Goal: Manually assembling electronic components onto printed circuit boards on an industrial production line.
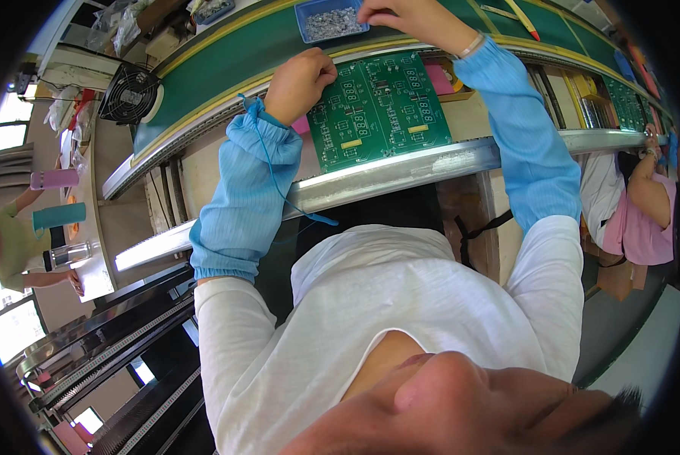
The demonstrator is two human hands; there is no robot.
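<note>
A green circuit board (389,102) with rows of digit displays and small parts lies across the metal rails in front of me. My left hand (298,85) is curled over the board's upper left corner, thumb and fingers together; whatever they may hold is too small to make out. Beyond the board stands a blue tray (307,36) full of small, clear-and-silver components (332,24). My right hand (410,19) reaches to the tray's right side with fingertips bent in at its rim, and what they pinch is hidden. Blue sleeve covers are on both forearms.
The near metal rail (401,163) runs between me and the board. A green belt (226,57) lies behind, with a black fan (130,93) at its left. A red-tipped yellow tool (523,20) lies far right. Other people are at both sides.
</note>
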